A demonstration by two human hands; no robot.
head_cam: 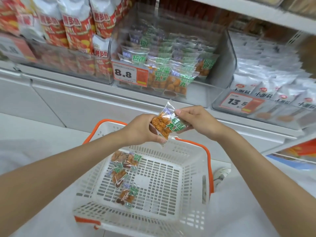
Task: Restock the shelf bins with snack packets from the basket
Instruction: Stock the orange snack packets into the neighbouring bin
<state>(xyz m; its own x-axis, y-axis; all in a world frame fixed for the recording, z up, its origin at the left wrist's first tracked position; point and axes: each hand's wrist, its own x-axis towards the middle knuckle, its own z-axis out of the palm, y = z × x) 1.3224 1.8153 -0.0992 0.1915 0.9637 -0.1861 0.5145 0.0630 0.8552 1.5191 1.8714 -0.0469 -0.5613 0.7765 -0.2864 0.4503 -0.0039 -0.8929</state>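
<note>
A clear snack packet [165, 123] with orange balls and green lettering is held between both hands above the white basket [191, 161]. My left hand [143, 130] grips its lower left end, and my right hand [196, 121] pinches its upper right side. Three more packets of the same kind [125, 175] lie along the left of the basket floor. The clear shelf bin [222, 65] straight ahead holds several matching packets behind an 8.8 price tag [129, 73].
The basket has orange handles [207, 154]. A bin of red and white bags [71, 28] stands to the left, and a bin of white packets [273, 82] with a 13.5 tag to the right. A white shelf ledge [102, 100] runs below the bins.
</note>
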